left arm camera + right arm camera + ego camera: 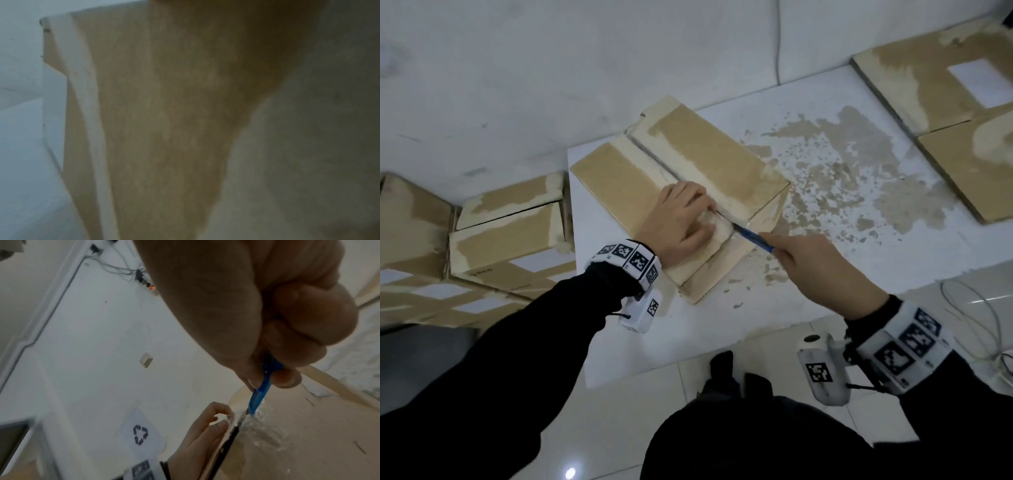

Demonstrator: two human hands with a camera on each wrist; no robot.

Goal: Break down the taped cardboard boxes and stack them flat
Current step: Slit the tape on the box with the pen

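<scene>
A brown cardboard box (619, 178) lies on the white table (842, 284), with a pale taped seam along its top. My left hand (681, 219) rests on the left flap, and in the right wrist view its fingers (222, 407) curl at the flap's seam edge. My right hand (815, 263) grips a blue utility knife (753, 236). The knife's tip (249, 412) is in the seam at the box's near end, among crinkled clear tape. The left wrist view shows only blurred cardboard (154, 129) close up.
Several taped boxes (506, 240) are piled left of the table. Flat cardboard sheets (935, 78) lie at the table's far right. Brown paper residue (859, 171) speckles the tabletop. A white cable (979, 325) lies on the tiled floor at the right.
</scene>
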